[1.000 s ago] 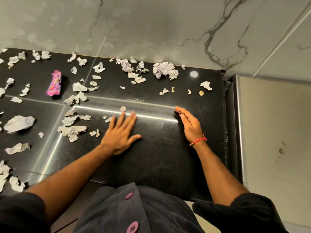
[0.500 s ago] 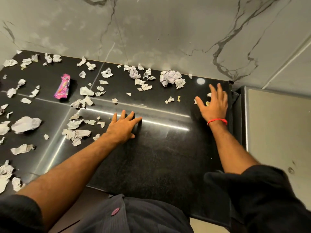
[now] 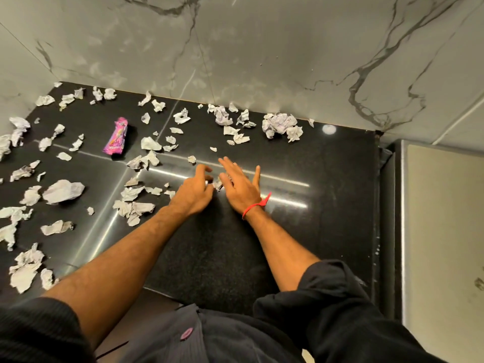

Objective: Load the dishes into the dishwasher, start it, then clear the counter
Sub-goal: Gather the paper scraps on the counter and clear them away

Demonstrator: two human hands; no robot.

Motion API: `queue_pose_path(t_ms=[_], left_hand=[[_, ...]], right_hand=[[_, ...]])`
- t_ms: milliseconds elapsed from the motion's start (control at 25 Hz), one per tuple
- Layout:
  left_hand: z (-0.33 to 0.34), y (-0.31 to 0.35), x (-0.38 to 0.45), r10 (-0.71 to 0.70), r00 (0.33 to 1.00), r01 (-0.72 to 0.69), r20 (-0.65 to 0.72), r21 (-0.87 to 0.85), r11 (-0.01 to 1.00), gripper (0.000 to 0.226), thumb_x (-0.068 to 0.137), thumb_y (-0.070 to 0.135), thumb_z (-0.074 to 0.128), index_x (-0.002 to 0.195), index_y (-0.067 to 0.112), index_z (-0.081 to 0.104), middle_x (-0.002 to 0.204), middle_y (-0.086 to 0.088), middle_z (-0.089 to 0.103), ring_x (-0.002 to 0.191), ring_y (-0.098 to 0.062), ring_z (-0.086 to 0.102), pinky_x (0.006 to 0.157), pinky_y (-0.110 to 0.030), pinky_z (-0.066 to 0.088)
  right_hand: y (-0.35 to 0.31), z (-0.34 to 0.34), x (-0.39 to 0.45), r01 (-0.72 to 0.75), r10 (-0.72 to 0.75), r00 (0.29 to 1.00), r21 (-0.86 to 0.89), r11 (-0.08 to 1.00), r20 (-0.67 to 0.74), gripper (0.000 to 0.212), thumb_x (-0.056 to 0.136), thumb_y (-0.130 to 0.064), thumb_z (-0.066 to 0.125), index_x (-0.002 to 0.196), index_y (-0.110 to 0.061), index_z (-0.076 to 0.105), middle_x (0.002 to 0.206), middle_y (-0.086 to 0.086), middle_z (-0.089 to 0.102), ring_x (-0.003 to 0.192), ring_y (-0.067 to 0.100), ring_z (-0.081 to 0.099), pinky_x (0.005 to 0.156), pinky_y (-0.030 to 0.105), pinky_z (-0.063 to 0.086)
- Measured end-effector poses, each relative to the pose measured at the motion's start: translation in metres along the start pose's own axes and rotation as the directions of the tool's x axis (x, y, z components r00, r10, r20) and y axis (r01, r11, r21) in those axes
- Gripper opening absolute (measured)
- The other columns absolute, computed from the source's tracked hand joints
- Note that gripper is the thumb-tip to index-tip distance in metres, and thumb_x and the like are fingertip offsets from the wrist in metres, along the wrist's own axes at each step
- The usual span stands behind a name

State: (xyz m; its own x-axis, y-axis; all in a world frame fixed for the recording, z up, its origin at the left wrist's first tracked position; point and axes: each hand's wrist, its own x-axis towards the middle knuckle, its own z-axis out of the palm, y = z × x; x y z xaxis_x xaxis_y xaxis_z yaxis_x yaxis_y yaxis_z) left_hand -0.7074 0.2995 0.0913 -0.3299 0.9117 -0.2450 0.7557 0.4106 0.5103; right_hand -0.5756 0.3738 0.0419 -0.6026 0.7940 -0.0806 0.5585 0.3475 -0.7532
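Both hands meet at the middle of the black counter (image 3: 327, 231). The left hand (image 3: 192, 193) curls its fingers loosely beside a small paper scrap (image 3: 217, 185), and the right hand (image 3: 241, 186) lies flat and spread, touching it. Torn paper bits (image 3: 136, 209) litter the counter's left and back. A pink wrapper (image 3: 116, 137) lies among them, with a crumpled wad (image 3: 281, 124) by the marble wall (image 3: 262, 48).

Two hands (image 3: 217, 187), one pink wrapper (image 3: 116, 136), dozens of crumpled paper scraps (image 3: 281, 125), one red wristband (image 3: 255, 206)
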Motion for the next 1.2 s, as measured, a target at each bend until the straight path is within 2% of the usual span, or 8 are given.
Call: queue_pose_path(t_ms=[80, 200, 400, 600, 760, 960, 1080, 1200], left_hand=[[0.000, 0.000, -0.003, 0.013, 0.999, -0.011, -0.033, 0.068, 0.998, 0.042, 0.100, 0.028, 0.053, 0.139, 0.018, 0.038, 0.136, -0.018, 0.052, 0.114, -0.038, 0.060, 0.099, -0.052, 0.047], [0.004, 0.010, 0.003, 0.070, 0.997, -0.074, 0.023, 0.299, 0.951, 0.052, 0.100, 0.049, 0.049, 0.145, 0.028, 0.034, 0.156, -0.012, 0.021, 0.116, -0.040, 0.059, 0.095, -0.057, 0.051], [0.027, 0.060, 0.055, 0.236, 0.967, -0.253, 0.096, 0.467, 0.847, 0.067, 0.095, 0.059, 0.050, 0.151, 0.028, 0.029, 0.166, -0.010, -0.008, 0.145, -0.038, 0.027, 0.113, -0.059, 0.033], [0.038, 0.122, 0.127, 0.401, 0.893, -0.449, 0.205, 0.480, 0.754, 0.070, 0.099, 0.053, 0.046, 0.158, 0.029, 0.017, 0.168, -0.007, -0.014, 0.154, -0.034, 0.002, 0.121, -0.060, 0.016], [0.045, 0.143, 0.169, 0.332, 0.890, -0.453, 0.312, 0.531, 0.716, 0.071, 0.102, 0.056, 0.035, 0.160, 0.031, 0.003, 0.168, -0.005, -0.015, 0.154, -0.037, -0.003, 0.122, -0.058, 0.010], [0.051, 0.100, 0.125, 0.279, 0.927, -0.367, 0.251, 0.461, 0.808, 0.065, 0.101, 0.060, 0.033, 0.158, 0.037, 0.014, 0.169, -0.002, 0.001, 0.152, -0.036, 0.014, 0.121, -0.057, 0.017], [0.044, 0.057, 0.077, 0.289, 0.935, -0.352, 0.204, 0.448, 0.822, 0.063, 0.099, 0.063, 0.034, 0.156, 0.042, 0.017, 0.169, 0.003, 0.006, 0.154, -0.032, 0.012, 0.121, -0.058, 0.017], [0.030, 0.023, 0.052, 0.244, 0.952, -0.303, 0.184, 0.474, 0.827, 0.060, 0.098, 0.066, 0.031, 0.154, 0.043, 0.023, 0.168, 0.006, 0.010, 0.153, -0.032, 0.015, 0.121, -0.061, 0.013]], right_hand=[[0.010, -0.021, -0.006, 0.010, 0.081, 0.967, 0.355, 0.935, -0.242, 0.044, 0.098, -0.025, 0.039, 0.140, -0.022, 0.051, 0.141, -0.002, 0.055, 0.127, 0.011, 0.050, 0.117, 0.050, 0.024], [0.070, -0.072, -0.006, -0.109, 0.142, 0.825, 0.094, 0.990, -0.546, 0.045, 0.089, -0.018, 0.044, 0.131, -0.013, 0.059, 0.136, 0.008, 0.058, 0.125, 0.028, 0.052, 0.109, 0.046, 0.037], [0.107, -0.079, -0.009, -0.423, 0.242, 0.892, -0.517, 0.744, -0.382, 0.061, 0.098, -0.052, 0.030, 0.154, -0.028, 0.024, 0.163, 0.005, 0.017, 0.150, 0.035, 0.009, 0.119, 0.058, 0.005], [0.107, -0.081, -0.006, -0.442, 0.260, 0.886, -0.533, 0.721, -0.384, 0.062, 0.098, -0.054, 0.025, 0.155, -0.029, 0.020, 0.164, 0.003, 0.014, 0.151, 0.032, 0.007, 0.118, 0.060, 0.009], [0.104, -0.085, -0.007, -0.448, 0.243, 0.867, -0.469, 0.762, -0.434, 0.069, 0.094, -0.055, 0.035, 0.154, -0.024, 0.024, 0.162, -0.001, 0.022, 0.151, 0.026, 0.013, 0.120, 0.056, 0.011], [0.095, -0.088, -0.006, -0.479, 0.245, 0.834, -0.430, 0.765, -0.494, 0.074, 0.082, -0.054, 0.044, 0.151, -0.038, 0.024, 0.152, -0.007, 0.035, 0.143, 0.023, 0.027, 0.112, 0.055, 0.022], [0.091, -0.105, 0.018, -0.488, 0.342, 0.862, -0.432, 0.758, -0.374, 0.087, 0.076, -0.051, 0.049, 0.152, -0.047, 0.006, 0.158, -0.010, 0.017, 0.137, 0.030, 0.021, 0.101, 0.057, 0.027], [0.081, -0.117, 0.047, -0.457, 0.374, 0.889, -0.450, 0.767, -0.264, 0.065, 0.084, -0.044, 0.048, 0.146, -0.041, 0.031, 0.156, -0.011, 0.027, 0.133, 0.036, 0.024, 0.101, 0.054, 0.027]])
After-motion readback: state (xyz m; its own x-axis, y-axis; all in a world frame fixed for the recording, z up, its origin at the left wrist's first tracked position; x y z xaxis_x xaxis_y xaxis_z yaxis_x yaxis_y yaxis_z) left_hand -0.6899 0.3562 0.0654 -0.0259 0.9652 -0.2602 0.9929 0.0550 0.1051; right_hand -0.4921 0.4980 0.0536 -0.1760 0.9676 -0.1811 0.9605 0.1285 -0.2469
